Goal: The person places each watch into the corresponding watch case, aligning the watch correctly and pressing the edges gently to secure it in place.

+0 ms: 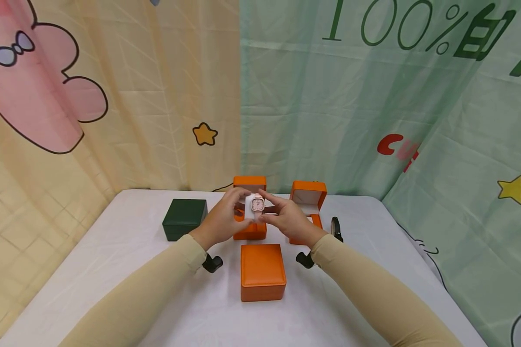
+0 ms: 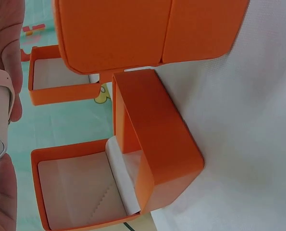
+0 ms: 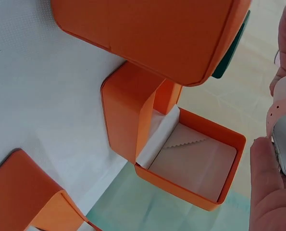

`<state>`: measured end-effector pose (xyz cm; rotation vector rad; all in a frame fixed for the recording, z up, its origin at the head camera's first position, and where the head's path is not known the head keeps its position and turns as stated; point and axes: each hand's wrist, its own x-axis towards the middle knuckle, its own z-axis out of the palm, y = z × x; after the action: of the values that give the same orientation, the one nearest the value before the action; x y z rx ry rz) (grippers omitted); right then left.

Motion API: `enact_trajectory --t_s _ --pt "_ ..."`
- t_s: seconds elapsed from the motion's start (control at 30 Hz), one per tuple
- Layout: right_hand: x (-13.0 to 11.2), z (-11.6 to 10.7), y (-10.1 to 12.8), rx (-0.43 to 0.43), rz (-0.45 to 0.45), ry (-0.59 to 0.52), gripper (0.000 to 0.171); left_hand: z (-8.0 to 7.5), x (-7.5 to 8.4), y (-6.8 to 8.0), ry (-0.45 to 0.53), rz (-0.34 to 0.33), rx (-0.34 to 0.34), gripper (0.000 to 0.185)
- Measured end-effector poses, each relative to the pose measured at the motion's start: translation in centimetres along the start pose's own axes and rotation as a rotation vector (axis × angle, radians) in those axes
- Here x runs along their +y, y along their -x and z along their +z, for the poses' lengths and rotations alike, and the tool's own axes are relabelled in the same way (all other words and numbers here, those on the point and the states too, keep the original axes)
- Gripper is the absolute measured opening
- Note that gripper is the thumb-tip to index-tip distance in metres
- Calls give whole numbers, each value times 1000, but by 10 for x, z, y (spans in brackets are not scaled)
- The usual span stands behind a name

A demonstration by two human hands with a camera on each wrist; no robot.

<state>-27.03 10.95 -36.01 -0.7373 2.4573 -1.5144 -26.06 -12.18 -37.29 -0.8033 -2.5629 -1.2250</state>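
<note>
Pinching a watch [image 1: 258, 204] — seemingly cushion-mounted — left hand [image 1: 220, 220] and right hand [image 1: 289, 220] together.

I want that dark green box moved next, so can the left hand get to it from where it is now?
Probably yes. The green box sits closed on the white table, just to the outside of the left hand, with nothing between them. But that hand, with the right hand, is holding the watch, so it must let go first.
</note>
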Motion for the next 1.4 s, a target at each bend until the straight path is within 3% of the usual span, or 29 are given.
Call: enact_trajectory --t_s 0.5,0.9,1.4 --pt "1 0 0 -81 -6 -6 93 -2 0 0 15 -29 -15 69" --pt "3 1 0 -73 17 -24 93 -4 -3 -1 35 -45 -76 77" --pt "5 2 -3 -54 35 63 92 -3 -4 -1 36 -57 -69 75"
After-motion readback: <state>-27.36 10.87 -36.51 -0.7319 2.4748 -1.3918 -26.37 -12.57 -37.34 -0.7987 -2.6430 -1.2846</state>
